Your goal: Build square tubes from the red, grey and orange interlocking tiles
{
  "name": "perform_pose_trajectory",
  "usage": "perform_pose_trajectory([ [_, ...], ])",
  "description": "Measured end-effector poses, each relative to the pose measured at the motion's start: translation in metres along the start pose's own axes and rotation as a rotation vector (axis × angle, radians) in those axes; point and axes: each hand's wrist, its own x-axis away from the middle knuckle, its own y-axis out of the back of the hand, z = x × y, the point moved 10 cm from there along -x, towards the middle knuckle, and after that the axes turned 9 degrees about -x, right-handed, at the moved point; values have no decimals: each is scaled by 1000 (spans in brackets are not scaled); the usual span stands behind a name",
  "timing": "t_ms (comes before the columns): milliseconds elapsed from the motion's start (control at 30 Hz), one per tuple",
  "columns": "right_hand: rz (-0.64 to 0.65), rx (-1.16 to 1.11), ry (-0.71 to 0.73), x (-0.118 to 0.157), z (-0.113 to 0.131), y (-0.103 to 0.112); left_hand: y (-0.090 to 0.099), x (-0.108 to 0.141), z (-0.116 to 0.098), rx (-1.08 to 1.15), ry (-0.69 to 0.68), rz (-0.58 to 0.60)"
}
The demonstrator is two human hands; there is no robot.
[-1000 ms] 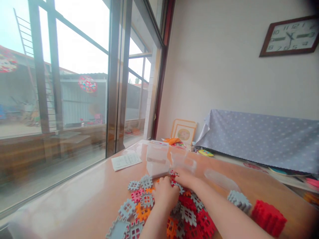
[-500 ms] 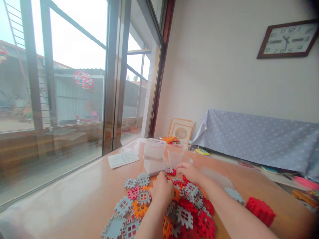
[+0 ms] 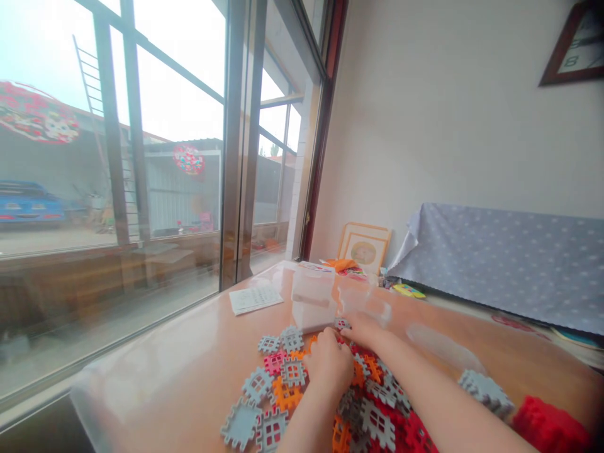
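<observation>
A loose pile of flat notched plastic pieces, grey (image 3: 378, 423), orange (image 3: 285, 394) and red (image 3: 418, 434), lies on the table's near part. My left hand (image 3: 330, 360) rests over the pile's far part with its fingers curled; what lies under the fingertips is hidden. Just to its right, my right hand (image 3: 362, 332) reaches to the pile's far edge beside a small grey piece (image 3: 341, 323), its fingers partly hidden. Further right stand a stack of grey pieces (image 3: 485, 389) and a stack of red pieces (image 3: 550, 425).
Behind the pile stands a translucent white box (image 3: 313, 296), with a clear plastic container (image 3: 365, 302) to its right. A printed sheet (image 3: 255, 298) lies at the left. A clear bag (image 3: 443, 346) is beyond my right forearm. Large windows line the left side.
The view has turned left, so everything sits further right. My right hand has come down and closer to my left hand. More of the grey stack now shows beside the red one.
</observation>
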Motion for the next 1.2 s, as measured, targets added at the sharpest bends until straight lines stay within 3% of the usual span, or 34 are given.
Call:
perform_pose_trajectory([
  [200,-16,23,33,9,-1,-1,2,-1,3,53,19,0],
  [400,-94,-154,36,24,-12,18,4,-3,6,102,35,16],
  [533,-117,-341,-13,37,-25,30,1,-6,7,114,29,27],
  [667,-29,-510,-68,59,-34,29,3,-6,7,117,47,31],
  [800,-69,-524,-188,73,-60,36,11,0,1,64,32,-1],
  [933,-203,-390,-302,76,-90,50,18,11,-21,-40,-121,-68],
  [1033,-225,-257,-347,76,-100,53,14,21,-38,-88,-291,-73],
  [1200,-217,-49,-411,75,-101,44,-6,32,-47,-142,-430,99],
])
